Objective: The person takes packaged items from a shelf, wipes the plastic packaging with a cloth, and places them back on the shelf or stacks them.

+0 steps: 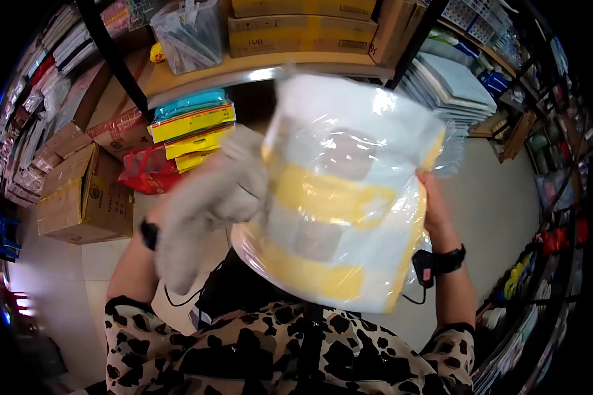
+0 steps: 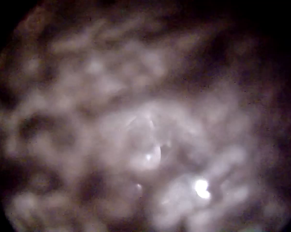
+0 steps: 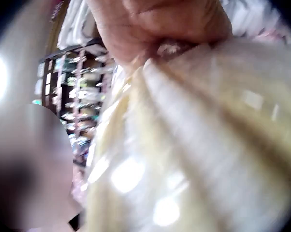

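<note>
A folded towel (image 1: 329, 197) with white, yellow and grey blocks, in shiny clear plastic, is held up before the chest in the head view. My right hand (image 1: 433, 205) pinches its right edge. Close up in the right wrist view, the plastic and cloth gather into folds below the right hand (image 3: 160, 21). A fluffy grey cloth (image 1: 207, 197) hangs over the end of my left arm and hides the left hand. It overlaps the towel's left edge. The left wrist view is filled with blurred greyish material (image 2: 150, 125) and a few bright glints.
Ahead is a wooden shelf (image 1: 310, 64) with cardboard boxes (image 1: 303, 34) and a clear plastic bin (image 1: 190, 39). Left, yellow packs (image 1: 201, 135), a red bag (image 1: 153, 172) and an open carton (image 1: 85, 197) stand low. Stacked packaged goods (image 1: 458, 89) sit at right.
</note>
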`<state>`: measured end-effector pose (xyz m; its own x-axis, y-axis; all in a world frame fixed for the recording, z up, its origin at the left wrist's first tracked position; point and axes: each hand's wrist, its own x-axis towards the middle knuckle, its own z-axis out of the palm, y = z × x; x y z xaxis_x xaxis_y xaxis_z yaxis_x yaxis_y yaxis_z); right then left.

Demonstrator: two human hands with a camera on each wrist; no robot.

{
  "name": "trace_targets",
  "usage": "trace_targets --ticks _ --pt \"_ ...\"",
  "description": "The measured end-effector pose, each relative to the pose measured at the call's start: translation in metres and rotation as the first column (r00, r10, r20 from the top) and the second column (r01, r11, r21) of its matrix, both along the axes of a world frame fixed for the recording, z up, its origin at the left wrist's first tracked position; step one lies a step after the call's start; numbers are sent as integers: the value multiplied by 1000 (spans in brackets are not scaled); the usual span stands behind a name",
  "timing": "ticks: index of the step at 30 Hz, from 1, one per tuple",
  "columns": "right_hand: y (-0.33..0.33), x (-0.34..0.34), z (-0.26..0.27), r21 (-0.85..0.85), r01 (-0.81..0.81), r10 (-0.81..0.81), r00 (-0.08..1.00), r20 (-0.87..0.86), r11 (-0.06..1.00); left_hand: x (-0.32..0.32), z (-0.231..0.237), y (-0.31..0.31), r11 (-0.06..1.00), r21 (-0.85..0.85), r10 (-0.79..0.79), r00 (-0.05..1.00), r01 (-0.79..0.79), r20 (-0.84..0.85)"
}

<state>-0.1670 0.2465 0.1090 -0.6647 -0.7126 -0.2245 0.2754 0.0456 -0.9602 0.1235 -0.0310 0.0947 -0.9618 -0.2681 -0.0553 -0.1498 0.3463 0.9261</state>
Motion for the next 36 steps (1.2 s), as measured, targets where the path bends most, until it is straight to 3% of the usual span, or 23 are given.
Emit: trace_targets --ticks 2,4,6,9,13,15,18,20,21,22,23,26,27,30,31,32,33,34,35,36 --pt "14 0 -63 22 148 -150 985 86 989 -20 -18 4 990 -126 -63 997 69 47" --pt "35 5 -114 79 126 -135 983 126 989 -37 -24 12 970 -213 -95 989 118 115" --pt "55 9 -137 4 155 -141 887 439 988 -51 -11 23 945 -271 -127 968 184 216" --pt "51 30 -104 -65 220 -170 883 437 973 -57 -4 35 933 -291 -132 953 213 273" --pt "66 24 -113 118 168 -196 935 296 979 -61 -8 30 930 -311 -113 959 194 260" --pt "70 18 -127 131 93 -119 971 208 987 -75 2 34 990 -20 -133 973 139 187" --pt "54 20 -110 147 94 -124 971 205 985 -100 43 64 919 381 -116 993 104 9" --pt "53 16 -117 162 94 -123 976 180 982 -114 37 78 856 381 -268 931 348 -248" --pt "56 14 -122 171 90 -119 978 170 981 -110 33 78 909 138 -373 916 392 -146" --pt "59 11 -127 177 89 -117 980 159 980 -106 28 77 890 -109 -446 895 442 -15" --pt "62 9 -134 145 66 -90 983 163 987 -102 22 77 799 -341 -479 867 495 136" --pt "61 11 -131 117 119 -144 961 237 986 -71 -10 73 706 -599 -403 910 378 100" --pt "69 5 -135 173 95 -136 961 242 980 -65 -12 72 772 -513 -380 919 376 102" --pt "68 1 -87 571 221 -54 954 -293 791 -52 -27 72 843 -424 -329 941 330 78" --pt "67 2 -73 506 432 50 722 -690 747 -51 -30 74 842 -437 -316 946 316 75" --pt "62 7 -56 340 596 164 330 -930 728 -49 -33 77 837 -456 -304 950 302 72" --pt "45 23 -19 375 467 83 534 -842 801 -48 -34 79 829 -476 -295 953 293 72" --pt "32 37 -2 364 277 114 637 -763 889 -47 -36 81 845 -446 -294 953 295 72" --pt "18 53 12 318 81 166 719 -674 944 -49 -36 83 860 -414 -296 952 299 72" --pt "-4 76 29 375 -102 334 700 -631 921 -51 -35 83 873 -384 -297 952 300 69"
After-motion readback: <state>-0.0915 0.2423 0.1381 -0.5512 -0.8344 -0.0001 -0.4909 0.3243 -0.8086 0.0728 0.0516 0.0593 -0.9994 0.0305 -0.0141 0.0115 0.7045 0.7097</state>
